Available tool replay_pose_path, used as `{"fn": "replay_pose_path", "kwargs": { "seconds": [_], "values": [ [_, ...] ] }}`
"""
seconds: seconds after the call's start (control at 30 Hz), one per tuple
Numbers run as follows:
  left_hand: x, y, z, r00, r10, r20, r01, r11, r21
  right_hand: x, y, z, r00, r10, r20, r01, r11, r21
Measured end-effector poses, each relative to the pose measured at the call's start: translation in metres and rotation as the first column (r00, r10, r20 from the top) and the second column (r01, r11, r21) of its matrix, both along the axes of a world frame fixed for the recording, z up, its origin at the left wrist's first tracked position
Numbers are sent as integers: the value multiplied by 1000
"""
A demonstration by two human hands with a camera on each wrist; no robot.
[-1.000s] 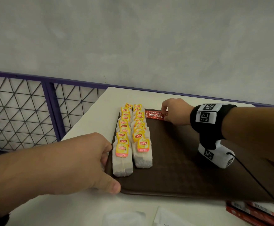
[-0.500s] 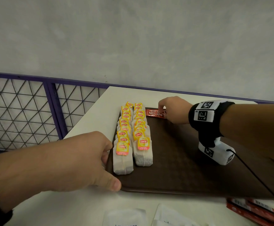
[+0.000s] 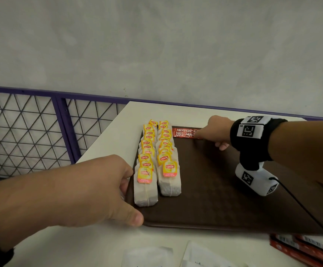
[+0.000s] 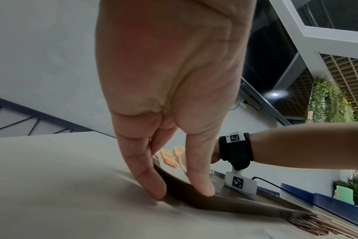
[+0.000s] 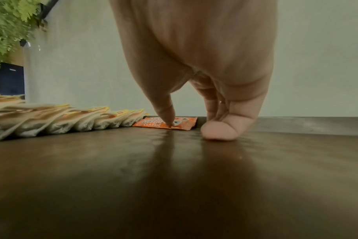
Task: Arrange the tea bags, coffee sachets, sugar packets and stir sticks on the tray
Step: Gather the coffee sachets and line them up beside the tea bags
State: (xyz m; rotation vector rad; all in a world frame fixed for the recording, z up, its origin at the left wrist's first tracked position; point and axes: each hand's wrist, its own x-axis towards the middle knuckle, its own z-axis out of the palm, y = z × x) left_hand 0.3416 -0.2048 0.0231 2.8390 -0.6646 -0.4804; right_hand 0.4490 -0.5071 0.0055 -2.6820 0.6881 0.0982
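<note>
A dark brown tray (image 3: 214, 189) lies on the white table. Two overlapping rows of Lipton tea bags (image 3: 168, 170) run along its left side. A red Nescafe coffee sachet (image 3: 183, 132) lies flat against the far rim, just right of the tea bags (image 5: 71, 122). My right hand (image 3: 209, 138) presses its straight index finger onto the sachet (image 5: 186, 124), and its thumb rests on the tray (image 5: 174, 177). My left hand (image 3: 127, 199) grips the tray's near left corner. Its thumb lies on the rim (image 4: 235, 205) and its fingers are at the outer edge.
More red sachets (image 3: 301, 247) and wooden stir sticks (image 4: 337, 226) lie on the table right of the tray's near edge. White packets (image 3: 151, 257) sit at the near edge of view. A purple mesh railing (image 3: 41, 132) stands left, with a grey wall behind.
My right hand has slid a little to the right, and its index finger now points down onto the sachet. The left hand has stayed on the tray corner.
</note>
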Motion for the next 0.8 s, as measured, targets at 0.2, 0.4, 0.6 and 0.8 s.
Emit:
{"fn": "replay_pose_path", "kwargs": {
  "seconds": [0.2,0.4,0.6,0.8],
  "values": [
    [4,-1,-3,1000,-24,-10,25,999,48,3,-2,-3,1000,-7,7,7,1000,20],
    [10,4,-8,996,32,-85,-33,999,-13,4,-3,-4,1000,18,-3,-18,1000,6],
    [6,2,2,999,5,-43,-3,999,54,-47,12,25,979,199,54,-200,979,32],
    [-41,-6,31,997,58,56,-60,998,21,-182,21,82,842,515,-159,-536,829,-157]
  ]
}}
